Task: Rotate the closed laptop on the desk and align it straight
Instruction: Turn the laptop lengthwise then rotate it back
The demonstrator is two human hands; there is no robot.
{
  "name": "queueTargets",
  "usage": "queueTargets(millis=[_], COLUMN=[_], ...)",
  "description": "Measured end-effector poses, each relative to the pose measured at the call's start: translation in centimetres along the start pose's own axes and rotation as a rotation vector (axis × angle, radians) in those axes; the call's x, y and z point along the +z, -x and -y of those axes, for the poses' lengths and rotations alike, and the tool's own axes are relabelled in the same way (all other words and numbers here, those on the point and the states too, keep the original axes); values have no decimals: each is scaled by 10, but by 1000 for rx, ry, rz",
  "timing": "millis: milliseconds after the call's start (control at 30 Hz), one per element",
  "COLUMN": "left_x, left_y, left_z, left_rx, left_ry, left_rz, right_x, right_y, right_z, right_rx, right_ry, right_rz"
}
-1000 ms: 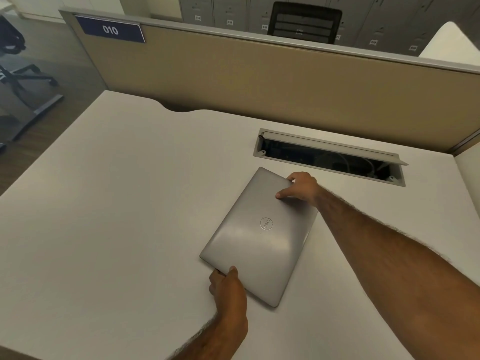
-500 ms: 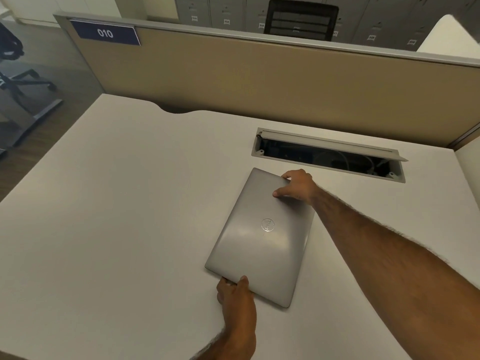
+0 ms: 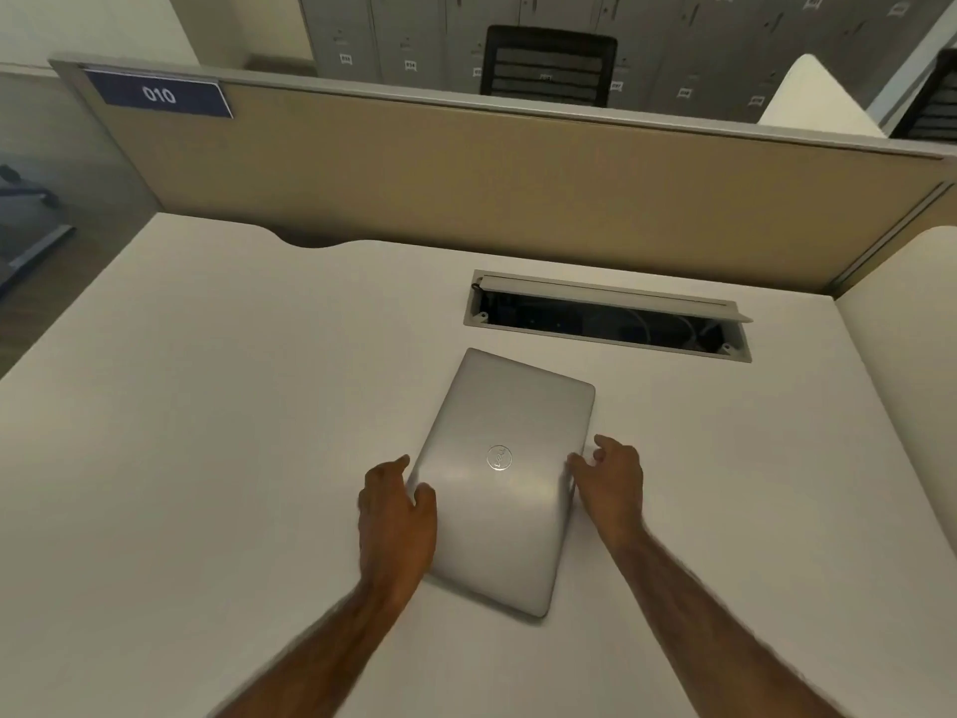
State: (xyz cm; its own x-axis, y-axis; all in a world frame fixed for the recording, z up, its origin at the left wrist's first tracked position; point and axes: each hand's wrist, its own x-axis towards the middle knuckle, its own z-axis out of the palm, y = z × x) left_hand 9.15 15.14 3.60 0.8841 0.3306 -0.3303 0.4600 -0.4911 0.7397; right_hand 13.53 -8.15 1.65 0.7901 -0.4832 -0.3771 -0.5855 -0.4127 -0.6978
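Looking down, we see the closed laptop (image 3: 505, 479) lying flat on the desk (image 3: 207, 406), just in front of the open cable tray (image 3: 606, 316) and still skewed to it. Our left hand (image 3: 396, 515) cups the laptop's left edge, thumb on the lid, fingers spread. Our right hand (image 3: 611, 481) touches the right edge, fingers loosely spread, gripping nothing.

1 laptop (image 3: 505, 484), 2 hands: left (image 3: 396, 515), right (image 3: 611, 481); 1 desk (image 3: 207, 406), 1 cable tray (image 3: 606, 316).
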Motion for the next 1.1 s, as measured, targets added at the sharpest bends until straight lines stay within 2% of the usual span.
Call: queueTargets(millis=[67, 167, 733, 1100], left_x=[4, 13, 29, 23], left_y=[-23, -53, -99, -89], left_z=[-11, -26, -42, -42], left_rx=[25, -32, -27, -29], left_ry=[-32, -83, -187, -81], left_rz=[64, 159, 249, 255], right_x=[3, 10, 33, 31], right_y=[8, 17, 27, 21], right_z=[-9, -13, 7, 4], right_rx=[76, 133, 237, 226], right_ry=[-30, -23, -4, -120], right_rz=[34, 65, -21, -71])
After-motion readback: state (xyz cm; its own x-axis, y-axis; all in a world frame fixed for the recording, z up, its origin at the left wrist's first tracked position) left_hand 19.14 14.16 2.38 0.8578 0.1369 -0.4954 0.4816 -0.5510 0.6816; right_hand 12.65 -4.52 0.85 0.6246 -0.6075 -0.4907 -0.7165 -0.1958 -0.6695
